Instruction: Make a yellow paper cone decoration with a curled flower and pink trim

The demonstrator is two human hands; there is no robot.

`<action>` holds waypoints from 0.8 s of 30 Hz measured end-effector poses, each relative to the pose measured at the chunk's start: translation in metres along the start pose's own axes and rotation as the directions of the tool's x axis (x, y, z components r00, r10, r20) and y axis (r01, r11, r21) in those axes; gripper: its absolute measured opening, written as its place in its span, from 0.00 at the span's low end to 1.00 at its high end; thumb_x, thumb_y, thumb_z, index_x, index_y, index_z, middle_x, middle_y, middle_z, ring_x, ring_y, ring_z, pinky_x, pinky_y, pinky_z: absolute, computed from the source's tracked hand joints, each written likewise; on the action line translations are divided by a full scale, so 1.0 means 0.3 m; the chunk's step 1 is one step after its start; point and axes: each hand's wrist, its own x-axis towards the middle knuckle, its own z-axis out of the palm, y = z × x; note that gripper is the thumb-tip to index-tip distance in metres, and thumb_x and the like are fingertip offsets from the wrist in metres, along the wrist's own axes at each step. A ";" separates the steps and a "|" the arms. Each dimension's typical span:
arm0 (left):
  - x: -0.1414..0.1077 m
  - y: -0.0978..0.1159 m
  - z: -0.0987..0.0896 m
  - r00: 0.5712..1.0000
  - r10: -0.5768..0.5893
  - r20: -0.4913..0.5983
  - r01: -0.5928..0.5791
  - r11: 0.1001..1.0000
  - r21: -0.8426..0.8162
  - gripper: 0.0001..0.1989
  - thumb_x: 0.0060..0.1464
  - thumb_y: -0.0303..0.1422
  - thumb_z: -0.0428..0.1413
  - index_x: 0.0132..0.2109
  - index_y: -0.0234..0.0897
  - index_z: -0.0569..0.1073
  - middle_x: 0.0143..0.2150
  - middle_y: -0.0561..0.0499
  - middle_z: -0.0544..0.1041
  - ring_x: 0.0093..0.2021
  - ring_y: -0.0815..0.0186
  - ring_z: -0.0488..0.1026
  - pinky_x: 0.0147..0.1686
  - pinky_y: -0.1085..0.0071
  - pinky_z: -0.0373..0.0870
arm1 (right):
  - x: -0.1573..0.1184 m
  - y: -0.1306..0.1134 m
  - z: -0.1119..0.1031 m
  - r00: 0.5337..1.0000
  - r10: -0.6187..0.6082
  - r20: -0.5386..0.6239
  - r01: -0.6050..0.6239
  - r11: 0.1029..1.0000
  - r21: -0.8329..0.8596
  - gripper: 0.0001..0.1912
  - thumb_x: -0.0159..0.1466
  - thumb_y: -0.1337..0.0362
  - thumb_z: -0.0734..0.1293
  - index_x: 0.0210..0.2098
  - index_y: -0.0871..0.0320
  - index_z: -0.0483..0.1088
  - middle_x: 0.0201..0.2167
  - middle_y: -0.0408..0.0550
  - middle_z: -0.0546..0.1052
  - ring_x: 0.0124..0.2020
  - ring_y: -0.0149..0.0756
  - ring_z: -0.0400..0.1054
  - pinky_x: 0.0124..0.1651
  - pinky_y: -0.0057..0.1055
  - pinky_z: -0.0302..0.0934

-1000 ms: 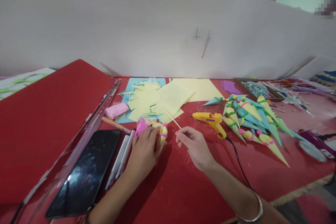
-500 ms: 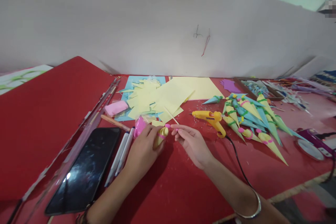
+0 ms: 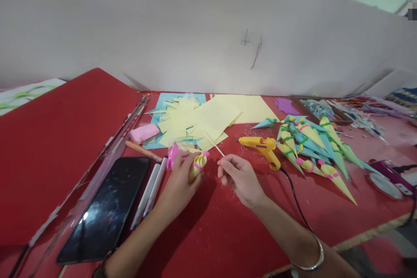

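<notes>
My left hand [image 3: 182,176] is closed around a small yellow paper cone [image 3: 195,169]. A pink band runs around the cone, and a pink ball of clay [image 3: 206,153] sits at its upper edge. To the right, apart from the cone, my right hand [image 3: 236,176] has thumb and fingers pinched together; what they hold, if anything, is hidden. A thin pale stick [image 3: 213,142] ends right at those fingertips; I cannot tell whether they touch it. Behind my left hand lies a bright pink packet of clay [image 3: 173,156].
Yellow paper pieces [image 3: 179,121] cover the back middle. On the right lie a yellow glue gun [image 3: 260,144] with a black cord and a heap of decorated paper cones [image 3: 306,139]. A phone [image 3: 107,208], markers [image 3: 151,191] and a wooden rod [image 3: 143,150] lie left.
My right hand has drawn slightly away from the cone, and the pink bit at its fingertips no longer shows. The cone in my left hand has tilted, showing more of its pink band.
</notes>
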 end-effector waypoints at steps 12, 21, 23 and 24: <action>0.007 0.027 -0.016 0.984 -0.077 0.158 0.115 0.962 -0.248 0.18 0.52 0.30 0.46 0.51 0.39 0.62 0.49 0.49 0.70 0.49 0.64 0.67 0.49 0.67 0.63 | 0.002 0.003 -0.002 1.000 -0.017 -0.005 0.017 0.999 -0.040 0.10 0.54 0.58 0.66 0.30 0.59 0.72 0.20 0.42 0.73 0.17 0.24 0.63 0.22 0.24 0.59; 0.004 0.026 -0.014 0.989 -0.090 0.120 0.116 0.965 -0.236 0.17 0.52 0.30 0.46 0.51 0.39 0.60 0.52 0.46 0.68 0.53 0.63 0.64 0.52 0.64 0.60 | 0.000 0.003 -0.002 0.996 -0.086 -0.017 0.082 0.980 -0.184 0.08 0.52 0.64 0.67 0.33 0.56 0.75 0.27 0.44 0.75 0.26 0.28 0.66 0.31 0.28 0.62; 0.004 0.031 -0.016 0.989 -0.083 0.123 0.111 0.964 -0.242 0.17 0.52 0.30 0.45 0.51 0.38 0.60 0.51 0.46 0.68 0.52 0.63 0.64 0.52 0.64 0.59 | 0.000 0.003 -0.002 0.997 -0.074 0.017 0.076 0.986 -0.152 0.08 0.53 0.62 0.67 0.32 0.56 0.75 0.25 0.43 0.75 0.24 0.27 0.66 0.29 0.28 0.62; 0.005 0.033 -0.017 0.989 -0.080 0.123 0.108 0.964 -0.244 0.17 0.53 0.30 0.45 0.51 0.38 0.61 0.51 0.47 0.68 0.52 0.63 0.64 0.52 0.64 0.59 | -0.001 0.004 -0.002 0.997 -0.071 0.030 0.075 0.987 -0.144 0.07 0.54 0.62 0.66 0.30 0.57 0.74 0.23 0.43 0.74 0.21 0.26 0.65 0.26 0.27 0.61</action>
